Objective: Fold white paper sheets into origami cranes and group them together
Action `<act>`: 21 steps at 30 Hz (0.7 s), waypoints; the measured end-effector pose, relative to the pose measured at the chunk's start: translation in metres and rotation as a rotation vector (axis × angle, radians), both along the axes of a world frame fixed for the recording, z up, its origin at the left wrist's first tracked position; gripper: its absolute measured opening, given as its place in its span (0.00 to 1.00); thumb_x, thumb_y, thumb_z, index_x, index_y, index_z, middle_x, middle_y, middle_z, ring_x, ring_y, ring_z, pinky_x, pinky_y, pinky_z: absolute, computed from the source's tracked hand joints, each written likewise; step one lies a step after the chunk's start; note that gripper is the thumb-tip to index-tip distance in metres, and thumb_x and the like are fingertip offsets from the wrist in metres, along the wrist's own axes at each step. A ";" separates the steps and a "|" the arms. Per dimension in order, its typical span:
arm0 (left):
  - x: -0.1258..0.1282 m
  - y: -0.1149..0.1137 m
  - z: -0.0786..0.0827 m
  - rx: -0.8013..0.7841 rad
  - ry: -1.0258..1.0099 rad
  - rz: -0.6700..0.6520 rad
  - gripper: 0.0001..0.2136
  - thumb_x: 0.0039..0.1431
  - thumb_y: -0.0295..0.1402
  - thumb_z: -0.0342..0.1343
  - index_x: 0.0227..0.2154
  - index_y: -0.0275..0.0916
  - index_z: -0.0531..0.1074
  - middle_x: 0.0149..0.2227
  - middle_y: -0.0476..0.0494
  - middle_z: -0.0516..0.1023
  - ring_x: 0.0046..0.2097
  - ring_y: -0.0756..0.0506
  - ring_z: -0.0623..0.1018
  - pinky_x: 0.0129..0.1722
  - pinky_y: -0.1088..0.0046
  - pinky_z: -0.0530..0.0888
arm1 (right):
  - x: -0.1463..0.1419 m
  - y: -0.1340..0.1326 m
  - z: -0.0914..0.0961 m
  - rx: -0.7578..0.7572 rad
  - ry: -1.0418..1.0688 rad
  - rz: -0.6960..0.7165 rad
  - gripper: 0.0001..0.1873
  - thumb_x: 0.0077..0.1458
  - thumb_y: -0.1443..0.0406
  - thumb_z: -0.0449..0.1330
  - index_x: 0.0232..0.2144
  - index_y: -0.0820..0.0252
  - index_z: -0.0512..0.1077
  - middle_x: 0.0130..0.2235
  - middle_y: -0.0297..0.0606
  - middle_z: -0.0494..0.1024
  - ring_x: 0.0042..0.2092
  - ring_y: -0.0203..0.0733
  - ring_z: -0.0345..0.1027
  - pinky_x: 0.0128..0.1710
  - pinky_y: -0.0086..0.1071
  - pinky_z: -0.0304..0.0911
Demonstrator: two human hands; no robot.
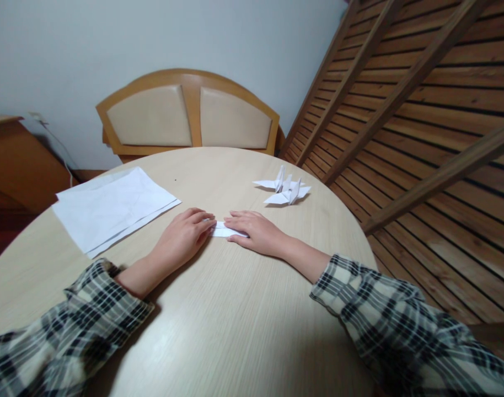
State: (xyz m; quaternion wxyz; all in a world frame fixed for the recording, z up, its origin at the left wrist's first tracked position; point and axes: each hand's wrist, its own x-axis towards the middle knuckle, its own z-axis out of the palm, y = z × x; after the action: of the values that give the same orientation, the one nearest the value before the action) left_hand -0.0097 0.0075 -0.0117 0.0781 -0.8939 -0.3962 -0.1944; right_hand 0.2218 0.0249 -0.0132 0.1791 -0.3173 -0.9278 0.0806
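A small folded piece of white paper [221, 229] lies on the table between my two hands. At its left end, my left hand [186, 234] has its fingers bent and close together, gripping the edge. My right hand [258, 231] rests flat over the right end, its fingers stretched out and its thumb apart. Both ends of the paper are partly covered by the hands. Beyond my right hand stand two folded white paper cranes [288, 194], side by side and overlapping in view.
Several white paper sheets [115, 207] lie stacked unevenly on the left of the round wooden table [235, 320]. Behind the table is a padded wooden headboard [192, 110]. A slatted wooden structure [421, 121] slants along the right, and a brown cabinet [20, 160] stands at the far left.
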 end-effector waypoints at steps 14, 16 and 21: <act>-0.004 0.001 -0.001 0.033 0.033 0.131 0.14 0.65 0.34 0.50 0.46 0.32 0.76 0.47 0.34 0.79 0.48 0.36 0.74 0.50 0.55 0.72 | 0.003 0.004 -0.004 -0.005 -0.014 -0.122 0.19 0.64 0.65 0.54 0.55 0.60 0.69 0.58 0.44 0.71 0.63 0.48 0.60 0.61 0.48 0.57; -0.004 0.002 -0.002 0.043 0.021 0.141 0.15 0.66 0.34 0.49 0.46 0.30 0.75 0.48 0.32 0.78 0.49 0.36 0.74 0.51 0.54 0.71 | 0.003 0.006 -0.007 -0.022 0.018 -0.095 0.19 0.64 0.65 0.53 0.56 0.60 0.68 0.58 0.45 0.71 0.63 0.46 0.60 0.62 0.46 0.56; -0.002 0.001 -0.002 0.040 -0.062 0.083 0.18 0.67 0.36 0.46 0.52 0.29 0.70 0.53 0.30 0.75 0.55 0.36 0.71 0.56 0.52 0.68 | 0.004 0.010 -0.014 -0.063 0.065 -0.037 0.20 0.65 0.65 0.51 0.57 0.63 0.67 0.59 0.48 0.70 0.63 0.44 0.60 0.64 0.46 0.54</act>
State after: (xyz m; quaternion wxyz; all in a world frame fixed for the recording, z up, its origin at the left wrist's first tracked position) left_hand -0.0113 0.0088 -0.0141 0.0918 -0.8685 -0.4312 -0.2266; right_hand 0.2253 0.0352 -0.0270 0.2005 -0.3372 -0.9124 0.1168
